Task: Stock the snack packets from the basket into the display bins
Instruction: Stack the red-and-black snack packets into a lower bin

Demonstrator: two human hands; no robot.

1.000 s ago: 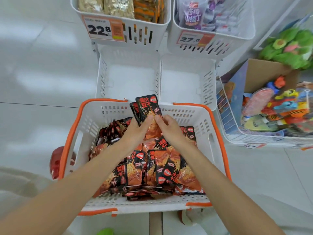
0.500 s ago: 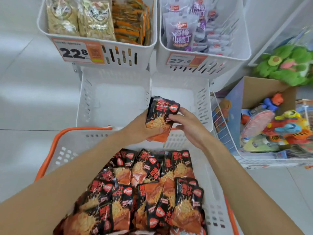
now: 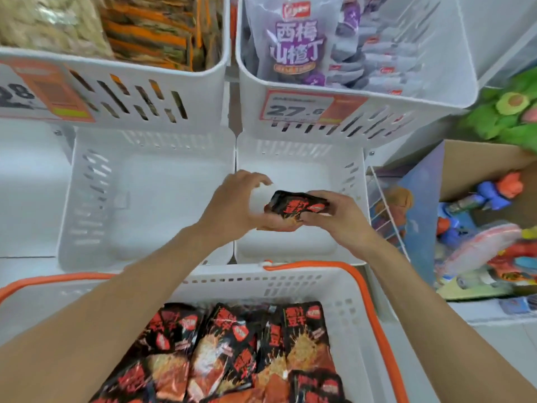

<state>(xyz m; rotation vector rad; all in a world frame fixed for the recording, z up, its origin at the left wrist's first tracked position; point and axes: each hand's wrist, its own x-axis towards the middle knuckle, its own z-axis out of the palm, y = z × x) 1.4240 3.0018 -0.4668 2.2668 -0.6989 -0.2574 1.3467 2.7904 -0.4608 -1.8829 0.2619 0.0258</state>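
- Right hand (image 3: 334, 219), centre-right of the frame: thumb and fingers pinch the right end of one snack packet (image 3: 296, 206).
- The packet is black and red, tilted, with its printed face up. It is held in the air over the lower right bin (image 3: 293, 175) and touches neither the bin's floor nor its walls.
- Left hand (image 3: 232, 207), frame centre: the thumb lies under the packet's lower left edge. The fingers arch above it, with a white gap between them and the packet. I cannot tell whether this hand actually grips.
- The lower right bin is white with slotted walls, and its floor shows bare around the hands.
- Lower left bin (image 3: 151, 199): same type, just beside it, sharing the middle divide.
- Basket (image 3: 261, 283), bottom of frame: white walls and an orange rim, with both forearms crossing above it.
- Many matching packets (image 3: 232, 353) lie overlapped inside the basket.
- Upper left bin (image 3: 130, 82): holds tan and orange packs and carries an orange price label (image 3: 43, 94) whose digits are blurred.
- Upper right bin (image 3: 406, 106): holds purple pouches (image 3: 296, 45), with a price tag (image 3: 299, 107) starting "27".
- Right edge of frame: a cardboard box (image 3: 479, 158) of coloured toys, with a green plush (image 3: 508, 112) above it.
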